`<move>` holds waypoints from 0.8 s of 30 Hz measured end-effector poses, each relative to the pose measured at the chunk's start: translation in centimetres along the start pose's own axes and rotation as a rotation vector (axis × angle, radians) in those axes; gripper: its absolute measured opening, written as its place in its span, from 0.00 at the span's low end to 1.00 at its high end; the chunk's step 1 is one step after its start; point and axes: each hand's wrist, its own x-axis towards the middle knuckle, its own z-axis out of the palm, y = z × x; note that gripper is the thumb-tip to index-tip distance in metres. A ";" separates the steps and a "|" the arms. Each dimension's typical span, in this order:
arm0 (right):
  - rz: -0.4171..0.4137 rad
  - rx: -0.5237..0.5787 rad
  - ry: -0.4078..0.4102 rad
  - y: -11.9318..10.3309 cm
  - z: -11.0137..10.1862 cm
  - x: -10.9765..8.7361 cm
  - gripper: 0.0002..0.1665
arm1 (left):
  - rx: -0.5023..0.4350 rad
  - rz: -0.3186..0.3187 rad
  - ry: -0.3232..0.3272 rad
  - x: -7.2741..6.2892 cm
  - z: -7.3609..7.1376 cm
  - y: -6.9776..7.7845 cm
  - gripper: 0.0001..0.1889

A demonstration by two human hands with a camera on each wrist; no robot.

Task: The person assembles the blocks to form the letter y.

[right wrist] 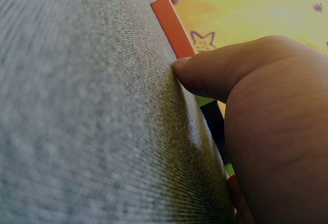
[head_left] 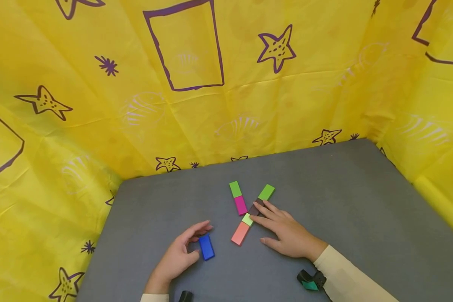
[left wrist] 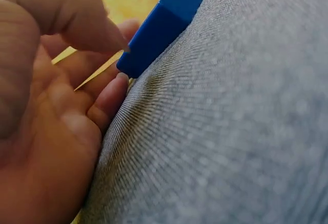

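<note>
A blue block (head_left: 206, 247) lies on the grey table beside my left hand (head_left: 179, 256). The fingers and thumb of that hand bend loosely about its upper and left sides; in the left wrist view fingertips come close to one end of the blue block (left wrist: 161, 26), and contact is hard to judge. My right hand (head_left: 288, 235) lies with fingers extended, fingertips on a dark brown block (head_left: 254, 208) and at a light green block (head_left: 248, 219). These form a slanting row with a green block (head_left: 266, 192) and a salmon block (head_left: 240, 233).
A magenta block (head_left: 240, 205) and another green block (head_left: 235, 189) make a second slanting arm, meeting the row near the brown block. A yellow cloth (head_left: 241, 100) with purple drawings stands behind and at both sides of the grey table (head_left: 324, 188).
</note>
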 end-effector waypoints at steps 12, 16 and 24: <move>0.000 -0.010 0.000 0.1 0.1 0.0 0.40 | 0.052 -0.010 0.026 0.1 0.6 -0.1 0.32; 0.005 -0.015 -0.002 0.1 0.0 0.1 0.40 | 0.087 0.031 0.039 0.3 1.0 0.0 0.28; 0.007 -0.015 -0.005 0.1 0.1 0.1 0.40 | 0.017 0.082 0.114 0.4 1.5 -0.2 0.23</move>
